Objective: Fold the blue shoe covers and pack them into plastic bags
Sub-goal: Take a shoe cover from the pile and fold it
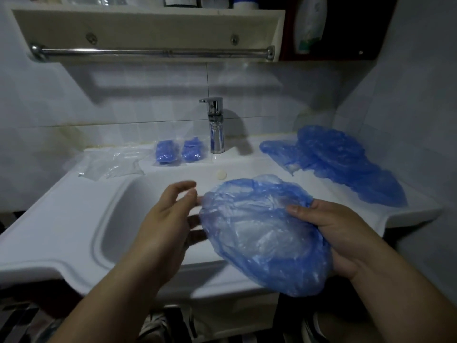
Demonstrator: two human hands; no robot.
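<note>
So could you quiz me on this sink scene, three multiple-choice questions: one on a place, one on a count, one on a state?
1. Where do the packed bags lie? A in the basin; B beside the tap; C on the shelf.
2. How many bags are packed? A two; B one; C four.
3. The shoe cover in the right hand is: A bagged; B folded small; C loose, unfolded.
Answers: 1 B, they sit just left of the tap; 2 A, two hold blue bundles; 3 C, it hangs spread and crumpled.
</note>
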